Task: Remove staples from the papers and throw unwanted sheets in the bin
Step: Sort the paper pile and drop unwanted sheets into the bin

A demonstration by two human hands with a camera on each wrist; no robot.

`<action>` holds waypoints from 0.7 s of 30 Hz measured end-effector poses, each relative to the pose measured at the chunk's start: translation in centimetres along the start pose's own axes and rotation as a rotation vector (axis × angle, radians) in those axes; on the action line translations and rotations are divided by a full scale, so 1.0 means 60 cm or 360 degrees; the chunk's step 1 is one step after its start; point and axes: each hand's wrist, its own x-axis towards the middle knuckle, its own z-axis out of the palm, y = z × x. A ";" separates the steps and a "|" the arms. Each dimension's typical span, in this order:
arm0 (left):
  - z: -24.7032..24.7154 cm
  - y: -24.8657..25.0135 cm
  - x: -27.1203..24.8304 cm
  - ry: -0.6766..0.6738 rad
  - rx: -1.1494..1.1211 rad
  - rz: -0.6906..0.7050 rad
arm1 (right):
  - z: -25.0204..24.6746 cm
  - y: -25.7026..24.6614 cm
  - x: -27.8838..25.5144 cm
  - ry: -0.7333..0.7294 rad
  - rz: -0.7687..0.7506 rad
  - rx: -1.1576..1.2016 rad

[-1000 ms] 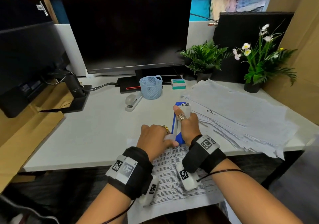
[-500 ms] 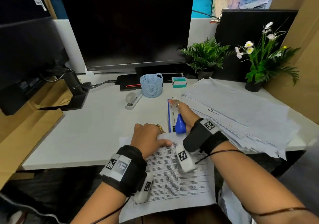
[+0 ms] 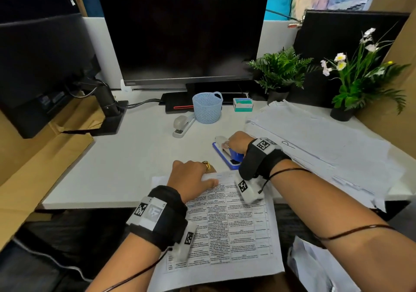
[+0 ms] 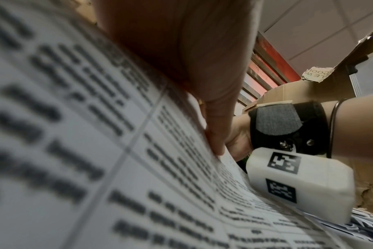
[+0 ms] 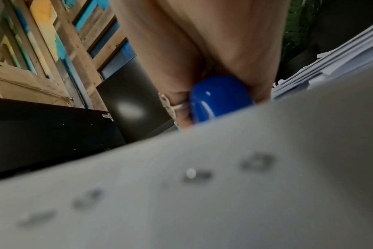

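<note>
- Currently, the right hand [image 3: 238, 144] has its fingers curled round the blue staple remover [image 3: 227, 156], which lies on the white desk [image 3: 126, 156] at centre frame in the head view, just left of the loose paper stack [image 3: 315, 138]; the right wrist view confirms the grasp on the tool's blue body [image 5: 220, 97].
- The left hand [image 3: 191, 179] rests on the top edge of the printed table sheet [image 3: 229, 231] in the lower centre of the frame, fingers bent, thumb laid flat along the paper. Whether the fingers pinch the sheet cannot be told.
- Judged step: setting the tool down, or taking it up, between staples. No staple is visible on the sheet; its top corner is hidden under the left hand.
- Recommended: keep the left hand pressing near the stapled corner so the paper cannot slide or tear.
- Recommended: park the remover clear of the paper stack, within reach of the right hand.
- Risk: the sheet overhangs the desk's near edge and may slip off if pressure is released.
- No bin is identifiable in view; the small blue basket [image 3: 207, 107] at upper centre may serve for staples.
</note>
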 end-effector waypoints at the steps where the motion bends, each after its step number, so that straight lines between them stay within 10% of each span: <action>1: 0.002 -0.001 0.000 -0.0006 -0.0009 -0.0003 | 0.000 -0.001 -0.002 -0.0011 -0.0005 -0.0094; 7: 0.003 -0.013 -0.002 -0.0033 -0.0141 -0.0016 | -0.021 -0.010 -0.078 0.0449 -0.0575 0.0065; 12: -0.011 -0.011 -0.003 0.0337 -0.0142 0.0050 | -0.002 0.035 -0.160 0.0097 -0.0913 0.0162; 21: -0.009 0.006 -0.006 0.1240 -0.0041 0.0877 | 0.040 0.111 -0.193 0.1690 -0.1771 0.0121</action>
